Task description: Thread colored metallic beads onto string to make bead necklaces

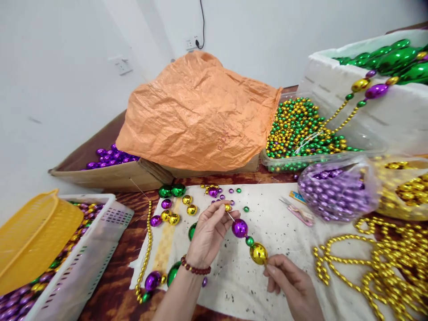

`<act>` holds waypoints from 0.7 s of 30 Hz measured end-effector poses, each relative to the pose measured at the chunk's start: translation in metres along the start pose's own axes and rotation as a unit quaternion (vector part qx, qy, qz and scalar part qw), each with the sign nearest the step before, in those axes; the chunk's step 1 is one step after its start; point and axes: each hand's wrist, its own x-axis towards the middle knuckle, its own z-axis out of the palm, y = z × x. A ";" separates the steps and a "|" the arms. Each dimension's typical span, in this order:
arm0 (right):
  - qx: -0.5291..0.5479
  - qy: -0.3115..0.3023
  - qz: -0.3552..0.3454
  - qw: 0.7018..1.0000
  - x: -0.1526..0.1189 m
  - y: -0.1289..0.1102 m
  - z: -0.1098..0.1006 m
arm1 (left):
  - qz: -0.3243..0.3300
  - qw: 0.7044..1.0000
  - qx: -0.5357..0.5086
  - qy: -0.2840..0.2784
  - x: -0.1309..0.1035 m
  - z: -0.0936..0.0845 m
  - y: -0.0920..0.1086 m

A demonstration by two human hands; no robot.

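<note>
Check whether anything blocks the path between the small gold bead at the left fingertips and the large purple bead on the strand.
Nothing visible does. Between the small gold bead at the left hand and the large purple bead, only a short, bare stretch of thin pale line shows.

Strand (246, 236): slanting down rightward between your left hand (209, 232) and right hand (290, 280), which is pinching its lower end.
Purple ball (240, 228): shining, round and glossy, riding on the strand.
Small gold bead (228, 207): you are pinching it up-left of the purple ball, a thin pale line running between.
Green bead (249, 241): sitting just below-right of the purple ball.
Gold ball (258, 253): gleaming farther below-right of the purple ball.
</note>
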 end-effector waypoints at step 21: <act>0.127 0.032 0.057 0.990 0.007 -0.003 0.015 | 0.064 0.997 0.011 0.035 -0.004 0.009 -0.032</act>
